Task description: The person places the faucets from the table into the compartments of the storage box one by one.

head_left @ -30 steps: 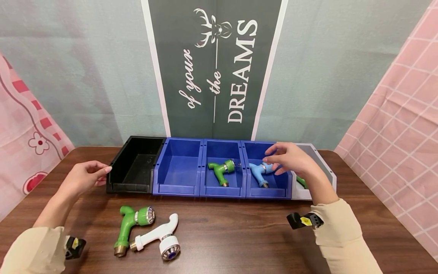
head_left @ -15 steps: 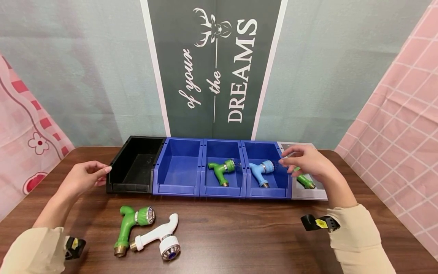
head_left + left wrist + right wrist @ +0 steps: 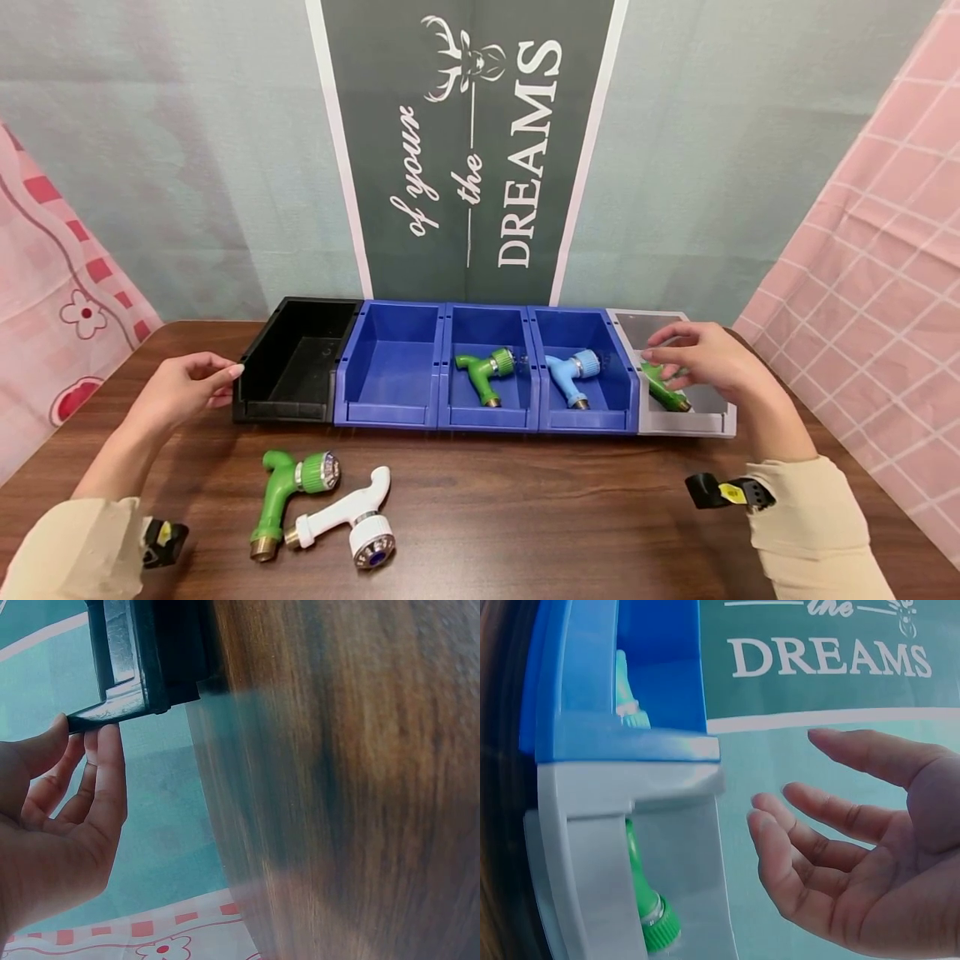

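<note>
My left hand (image 3: pixel 183 387) is at the left wall of the black bin (image 3: pixel 296 408). In the left wrist view its thumb and fingertips (image 3: pixel 109 739) pinch the bin's rim. My right hand (image 3: pixel 701 358) hovers over the grey bin (image 3: pixel 686 423) with loosely bent fingers and nothing in them. Below it, a green tap (image 3: pixel 663 392) lies in the grey bin, partly hidden by the fingers. In the right wrist view the hand (image 3: pixel 862 855) stands apart from the bin and from the green tap (image 3: pixel 649 904).
Three blue bins (image 3: pixel 397 414) stand between the black and grey ones. One holds a green tap (image 3: pixel 483 375), another a light-blue tap (image 3: pixel 572 375). On the wooden table (image 3: pixel 510 517) in front lie another green tap (image 3: pixel 281 500) and a white tap (image 3: pixel 352 512).
My right hand has moved right, from above the light-blue tap to above the grey bin, uncovering the light-blue tap. The left hand has stayed at the black bin.
</note>
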Tool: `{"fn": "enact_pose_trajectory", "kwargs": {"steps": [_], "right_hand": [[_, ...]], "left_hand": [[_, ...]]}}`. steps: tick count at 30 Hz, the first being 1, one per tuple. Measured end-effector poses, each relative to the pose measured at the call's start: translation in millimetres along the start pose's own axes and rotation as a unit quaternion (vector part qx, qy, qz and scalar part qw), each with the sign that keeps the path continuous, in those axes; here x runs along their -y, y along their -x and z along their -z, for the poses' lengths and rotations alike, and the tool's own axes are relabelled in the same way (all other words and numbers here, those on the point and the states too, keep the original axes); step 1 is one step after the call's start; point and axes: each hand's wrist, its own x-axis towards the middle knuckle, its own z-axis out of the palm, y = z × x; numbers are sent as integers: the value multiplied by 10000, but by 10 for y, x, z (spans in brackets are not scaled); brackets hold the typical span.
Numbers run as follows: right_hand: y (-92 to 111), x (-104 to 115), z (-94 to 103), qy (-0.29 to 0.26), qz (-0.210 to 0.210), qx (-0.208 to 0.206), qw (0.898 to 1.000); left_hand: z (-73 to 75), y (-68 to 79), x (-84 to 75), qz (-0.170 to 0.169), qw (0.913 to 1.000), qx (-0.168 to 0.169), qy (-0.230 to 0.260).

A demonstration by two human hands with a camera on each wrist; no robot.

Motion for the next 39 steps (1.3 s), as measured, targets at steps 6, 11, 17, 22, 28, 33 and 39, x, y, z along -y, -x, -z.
{"fn": "enact_pose_trajectory", "kwargs": {"steps": [6,11,17,22,28,33,39], "right_hand": [[26,-111,121,375,37,-181,9991],[71,-256,257,566,13,-266,9980],[125,-415,384,595,-88,-405,9974],[141,-514,465,271,-135,-464,9985],[169,-631,542,147,-238,-534,9982],[183,-719,567,-95,-375,-529,9978],[193,-795,574,-468,-461,-338,9973]], "left_hand": [[1,-63,127,196,9992,-151,305],[-7,-40,61,33,9998,-114,156],[-5,4,-30,28,10000,-4,25],[-3,16,-42,37,10000,1,59],[-7,12,-37,45,10000,-15,48],[-9,19,-40,81,10000,-25,-16],[-11,28,-51,88,9999,-50,-71]]}}
